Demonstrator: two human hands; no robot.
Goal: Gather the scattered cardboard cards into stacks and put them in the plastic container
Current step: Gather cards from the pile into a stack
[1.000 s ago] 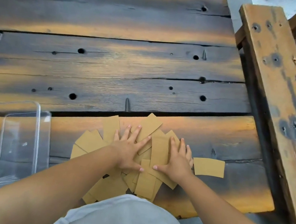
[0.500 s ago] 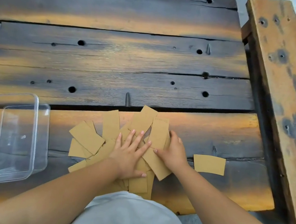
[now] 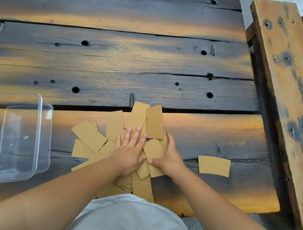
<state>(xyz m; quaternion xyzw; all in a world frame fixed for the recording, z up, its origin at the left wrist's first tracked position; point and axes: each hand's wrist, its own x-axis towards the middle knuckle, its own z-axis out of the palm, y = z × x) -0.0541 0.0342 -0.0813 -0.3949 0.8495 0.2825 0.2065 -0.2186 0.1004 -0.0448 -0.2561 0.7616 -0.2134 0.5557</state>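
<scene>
Several brown cardboard cards (image 3: 115,123) lie in a loose overlapping pile on the near plank of the wooden table (image 3: 114,67). My left hand (image 3: 130,150) presses flat on the middle of the pile, fingers straight and spread. My right hand (image 3: 170,156) is at the pile's right side with its fingers curled under the cards and its thumb on top, pinching a few of them. One single card (image 3: 213,166) lies apart to the right. The clear plastic container (image 3: 36,138) stands at the left, nothing visible inside.
A weathered wooden bench (image 3: 284,93) runs along the table's right side. Dark gaps and bolt holes mark the planks. The table's near edge is just below the pile, by my grey shirt.
Both hands have pushed the cards inward, so the pile is tighter. My right hand went from lying flat on the cards to curling around the pile's right edge.
</scene>
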